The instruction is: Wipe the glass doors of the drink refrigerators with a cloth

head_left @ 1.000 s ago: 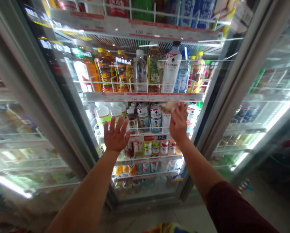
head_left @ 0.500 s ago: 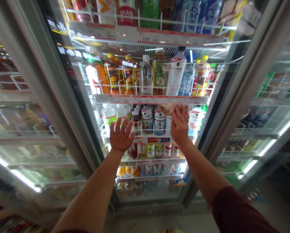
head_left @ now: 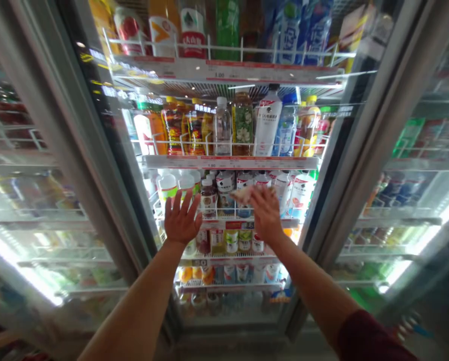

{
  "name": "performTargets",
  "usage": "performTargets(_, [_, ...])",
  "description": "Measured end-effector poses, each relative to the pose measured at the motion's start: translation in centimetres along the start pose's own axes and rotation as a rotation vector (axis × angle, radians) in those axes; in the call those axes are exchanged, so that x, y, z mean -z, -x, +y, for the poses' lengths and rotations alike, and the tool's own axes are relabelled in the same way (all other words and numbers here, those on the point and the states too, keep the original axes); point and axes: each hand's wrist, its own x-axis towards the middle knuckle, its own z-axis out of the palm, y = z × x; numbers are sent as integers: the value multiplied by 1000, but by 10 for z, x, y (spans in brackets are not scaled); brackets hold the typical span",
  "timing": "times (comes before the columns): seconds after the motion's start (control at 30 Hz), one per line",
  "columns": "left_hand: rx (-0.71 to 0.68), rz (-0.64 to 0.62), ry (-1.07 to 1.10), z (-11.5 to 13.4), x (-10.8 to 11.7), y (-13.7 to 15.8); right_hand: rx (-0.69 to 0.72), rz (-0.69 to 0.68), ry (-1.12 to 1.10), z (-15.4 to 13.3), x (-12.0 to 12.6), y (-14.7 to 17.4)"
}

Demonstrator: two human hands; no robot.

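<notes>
cloth (head_left: 242, 194), pale and blurred, lies under the fingers of the right hand (head_left: 266, 215), its loose end sticking out to the left of them. the grip of that hand is gathered over the cloth, holding it up at the glass door (head_left: 232, 315) of a lit fridge, in front of a row of white bottles with black-and-red labels. blur hides how tightly the fingers squeeze.

the left hand (head_left: 181, 220) is raised well apart from the cloth, its grip spread wide, fingers pointing up and the back of the hand facing the wearer. whether its palm touches the glass cannot be told. it covers the lower part of some white bottles with green labels, and a dark bottle (head_left: 209, 198) shows just beside it, between the two hands.

above the hands runs a price strip (head_left: 232, 163), and over that a shelf row holds a clear bottle (head_left: 222, 130), a flowered bottle (head_left: 242, 125) and a white bottle (head_left: 267, 125) with a black cap, all upright. a green bottle (head_left: 227, 30) stands on the top shelf. a grey door frame (head_left: 363, 125) slants down on the right, and a dark red sleeve (head_left: 375, 336) covers part of the right arm.
</notes>
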Motion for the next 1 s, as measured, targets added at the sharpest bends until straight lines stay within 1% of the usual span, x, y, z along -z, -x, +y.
performTargets(0.07, [-2,-7,-8,0,2,-2,-124,192,51,27,11,-34])
performTargets(0.1, [-1,-10,-11,0,2,-2,-151,254,63,35,13,-44])
performTargets(0.13, [-1,-12,-13,1,2,-2,-156,289,65,38,14,-46])
performTargets(0.17, [-1,-13,-14,1,3,-2,-140,292,59,35,12,-40])
performTargets(0.2, [1,-16,-14,0,2,-1,-112,269,46,28,8,-27])
performTargets(0.27, [9,-20,-12,0,1,1,-20,141,0,3,-3,16])
performTargets(0.33, [28,-35,-8,-2,-1,4,122,-96,-83,-23,-13,60])
performTargets(0.37, [40,-41,-7,-3,-2,6,183,-191,-120,-33,-16,77])
performTargets(0.4, [51,-46,-9,-3,-2,7,220,-269,-148,-39,-17,86])
performTargets(0.43, [57,-50,-11,-4,-3,8,231,-311,-162,-41,-17,88])
performTargets(0.47, [58,-49,-11,-4,-3,8,218,-309,-164,-39,-15,82])
performTargets(0.5, [52,-44,-8,-5,-3,8,183,-277,-155,-35,-13,71])
performTargets(0.53, [43,-39,-5,-4,-3,8,136,-214,-137,-27,-10,55])
performTargets(0.63, [19,-35,7,-2,-1,7,-40,65,-58,-1,-3,7])
performTargets(0.7, [38,-42,9,-1,-1,7,-145,191,-2,7,-3,-8])
performTargets(0.73, [51,-42,11,-1,-1,7,-175,216,21,6,-6,-8])
performTargets(0.77, [59,-37,16,-1,-1,7,-182,218,38,1,-9,-3])
performTargets(0.83, [51,-19,32,-2,0,6,-129,179,47,-19,-21,15])
performTargets(0.93, [42,-10,89,0,5,5,4,54,-8,-58,-44,48])
performTargets(1.0, [97,14,164,10,10,7,18,-16,-42,-80,-58,61])
